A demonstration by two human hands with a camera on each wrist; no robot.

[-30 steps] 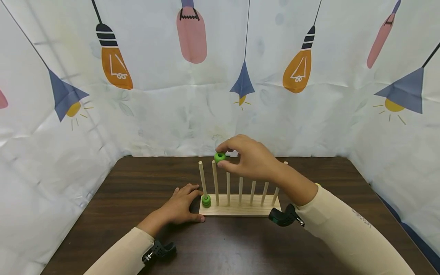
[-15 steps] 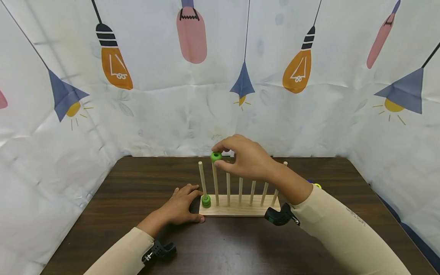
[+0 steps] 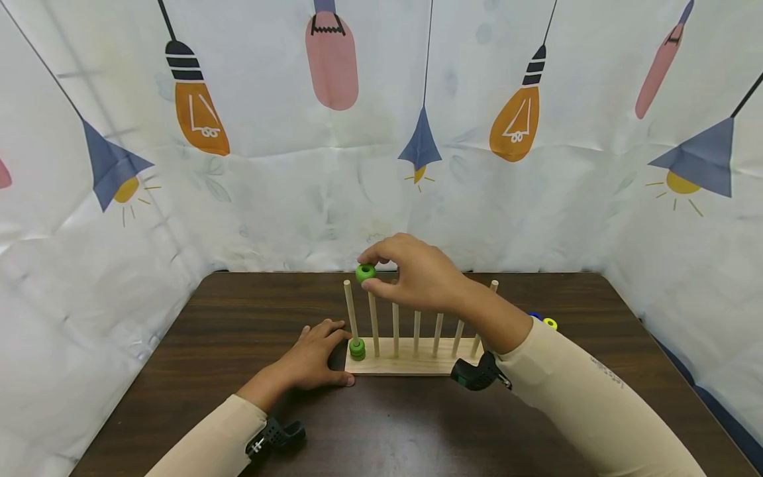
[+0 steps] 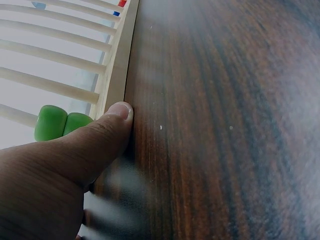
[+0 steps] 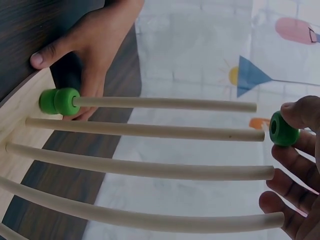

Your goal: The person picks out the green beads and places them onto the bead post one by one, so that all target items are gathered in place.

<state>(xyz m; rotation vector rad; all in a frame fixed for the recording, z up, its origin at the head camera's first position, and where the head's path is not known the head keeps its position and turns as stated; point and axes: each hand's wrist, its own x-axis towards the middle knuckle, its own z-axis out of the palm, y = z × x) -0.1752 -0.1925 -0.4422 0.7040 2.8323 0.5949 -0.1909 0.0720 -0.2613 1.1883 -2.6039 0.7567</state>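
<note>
A wooden peg stand (image 3: 411, 366) with a row of several upright pegs stands on the table. Two green beads (image 3: 357, 349) are stacked at the foot of its leftmost peg. My left hand (image 3: 316, 358) holds the stand's left end, thumb (image 4: 112, 122) at the front corner and fingers round the back. Between thumb and fingertips, my right hand (image 3: 423, 271) pinches another green bead (image 5: 283, 131), its hole showing. That bead is just beyond the peg tops, near the tips of the two leftmost pegs. The remaining right fingers are loosely bent beside other pegs.
Beyond the right forearm lie a yellow bead (image 3: 550, 323) and a blue bead (image 3: 534, 315), the blue one partly hidden by the sleeve. A white cloth (image 3: 286, 212) printed with lamps hangs around the dark wooden table (image 3: 381, 424).
My right hand has moved left with the green bead, from beside the second peg's top to between the first two pegs. The yellow and blue beads have come into view; my left hand stays put.
</note>
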